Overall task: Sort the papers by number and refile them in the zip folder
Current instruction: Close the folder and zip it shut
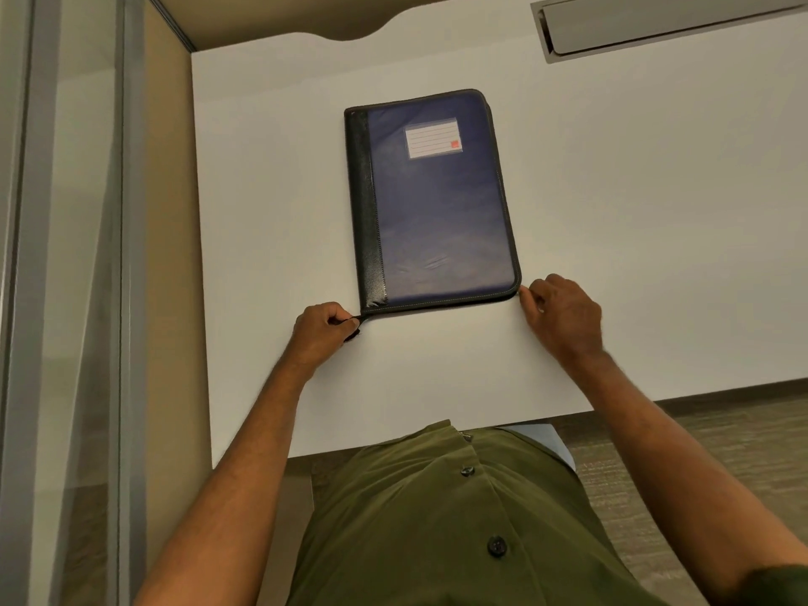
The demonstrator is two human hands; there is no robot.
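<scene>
Folder point(437, 203): blue zip folder with a black spine, lying flat and closed on the white bench point(634, 234), nearer the left edge than the right; spine toward that left edge, label pocket point(433, 138) facing up.
Zip: appears shut all round; its tail ends at the folder's near-left corner.
Left hand point(321, 332): fingers curled, pinching the dark zip pull point(355, 319) just off that near-left corner; placed, by judgement, to draw the slider along the folder's near edge.
Right hand point(562, 317): fingers bent, tips touching the folder's near-right corner; whether it grips the edge or only braces it cannot be told. The likely purpose is to steady the folder against the pull.
Papers: none in view; presumably inside.
Stage: opening the folder; sorting not yet begun.
Slot point(664, 26): grey cable tray at the far-right corner.
</scene>
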